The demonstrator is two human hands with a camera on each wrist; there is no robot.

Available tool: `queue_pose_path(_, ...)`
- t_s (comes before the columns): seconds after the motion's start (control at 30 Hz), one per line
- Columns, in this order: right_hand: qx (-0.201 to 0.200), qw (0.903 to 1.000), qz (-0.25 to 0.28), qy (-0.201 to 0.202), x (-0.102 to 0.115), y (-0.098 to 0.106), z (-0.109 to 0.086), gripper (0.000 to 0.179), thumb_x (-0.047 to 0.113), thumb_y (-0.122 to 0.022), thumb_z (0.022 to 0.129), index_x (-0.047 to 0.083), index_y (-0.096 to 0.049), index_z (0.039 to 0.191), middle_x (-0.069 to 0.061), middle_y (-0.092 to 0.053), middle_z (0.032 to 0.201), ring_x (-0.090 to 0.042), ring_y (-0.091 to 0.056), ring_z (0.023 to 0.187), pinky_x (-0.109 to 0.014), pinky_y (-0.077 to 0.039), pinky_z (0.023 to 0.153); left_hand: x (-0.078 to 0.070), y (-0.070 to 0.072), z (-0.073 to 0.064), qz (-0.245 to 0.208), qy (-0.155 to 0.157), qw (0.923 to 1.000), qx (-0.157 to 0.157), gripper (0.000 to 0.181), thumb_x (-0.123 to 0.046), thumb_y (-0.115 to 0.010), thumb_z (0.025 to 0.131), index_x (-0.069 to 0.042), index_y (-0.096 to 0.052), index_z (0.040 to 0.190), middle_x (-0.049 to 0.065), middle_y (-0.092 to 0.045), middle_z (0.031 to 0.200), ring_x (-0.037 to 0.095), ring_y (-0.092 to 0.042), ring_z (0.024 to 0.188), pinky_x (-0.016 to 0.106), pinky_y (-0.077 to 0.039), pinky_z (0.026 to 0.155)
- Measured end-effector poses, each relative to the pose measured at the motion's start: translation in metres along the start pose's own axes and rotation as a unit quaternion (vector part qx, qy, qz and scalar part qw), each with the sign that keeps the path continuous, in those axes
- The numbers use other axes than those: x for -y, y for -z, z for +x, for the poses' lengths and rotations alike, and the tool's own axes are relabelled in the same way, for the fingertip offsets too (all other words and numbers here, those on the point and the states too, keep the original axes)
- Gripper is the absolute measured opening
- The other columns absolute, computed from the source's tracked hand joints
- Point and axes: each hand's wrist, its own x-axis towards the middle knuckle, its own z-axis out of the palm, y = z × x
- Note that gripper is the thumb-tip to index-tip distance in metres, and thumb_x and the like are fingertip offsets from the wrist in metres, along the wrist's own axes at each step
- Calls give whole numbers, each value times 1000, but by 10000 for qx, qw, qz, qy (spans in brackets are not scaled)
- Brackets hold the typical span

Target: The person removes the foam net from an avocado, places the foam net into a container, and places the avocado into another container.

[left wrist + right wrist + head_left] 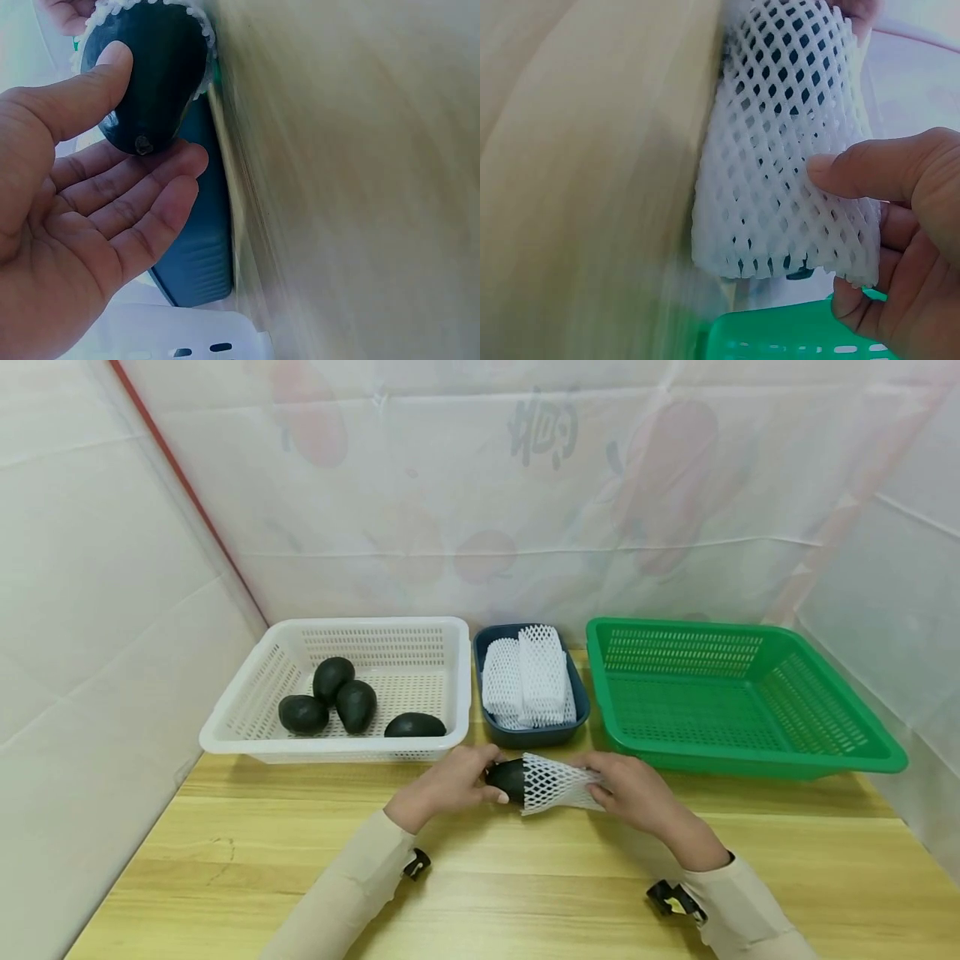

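Note:
A dark avocado [509, 780] lies partly inside a white foam net sleeve [556, 783], its stem end bare toward the left. My left hand [452, 786] holds that bare end; in the left wrist view the thumb presses on top of the avocado [154, 82] and the fingers curve under it. Over the table, my right hand [634, 795] grips the other end of the sleeve. Thumb and fingers pinch the netting [780, 172] in the right wrist view, where dark fruit shows through the far half of the mesh.
At the back left, a white basket [337, 745] contains several avocados [356, 706]. A dark blue tray [525, 739] behind my hands holds a pile of foam net sleeves [542, 677]. To the right stands a green basket [750, 760]. Everything rests on a wooden table [510, 893] before a curtain.

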Motion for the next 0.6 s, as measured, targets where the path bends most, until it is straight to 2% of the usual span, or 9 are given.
queue_pose_path(0.17,63,10000,17,-14,-2,-2,-3,32,-5,-70,75,1,-65,106,-9,-67,100,-18,-61,82,-36,-48,64,1,-1,-1,-2,-42,10000,23,39,-23,-76,79,-4,-59,108,4,-63,92,11,-54,74,24,-45,68)
queue_pose_path(0.3,21,10000,22,1,-2,-3,-3,33,-5,-70,75,1,-65,106,-9,-66,101,-18,-61,82,-36,-48,64,2,-2,0,-39,43,9999,84,41,-23,-76,79,-3,-59,110,5,-64,94,12,-56,76,24,-46,69)
queue_pose_path(0.47,-35,9999,117,-79,-2,-1,-4,37,0,-72,75,1,-62,110,-11,-64,106,-25,-60,92,-42,-49,74,-1,0,0,-50,199,9996,182,51,-26,-76,78,-1,-57,118,7,-64,98,12,-58,78,24,-47,71)
queue_pose_path(0.6,-45,9997,203,-109,-3,1,-5,42,4,-73,75,-1,-59,115,-14,-61,112,-31,-57,101,-47,-46,82,-2,1,1,89,141,9997,170,58,-28,-77,76,0,-55,121,7,-63,101,12,-57,80,25,-47,73)
